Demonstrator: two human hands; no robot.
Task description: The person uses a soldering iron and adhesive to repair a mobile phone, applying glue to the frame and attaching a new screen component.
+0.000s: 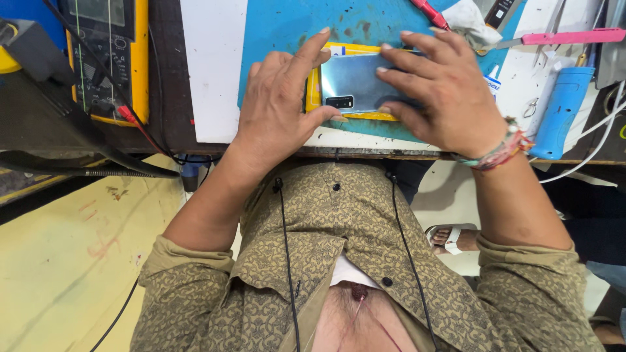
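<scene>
Smartphone [355,83], glossy grey-blue back up, camera block near the edge, lying on a yellow pad [313,91] atop the blue mat [274,32] of the worktop [202,72]. Pressed flat from both sides: left hand [277,104] with forefinger and thumb closed around its end, right hand [443,91] spread over the other. Back cover seemingly seated, any fastening not visible. Around: yellow multimeter [127,58], pink-handled tool [567,37], blue plastic case [564,107].
</scene>
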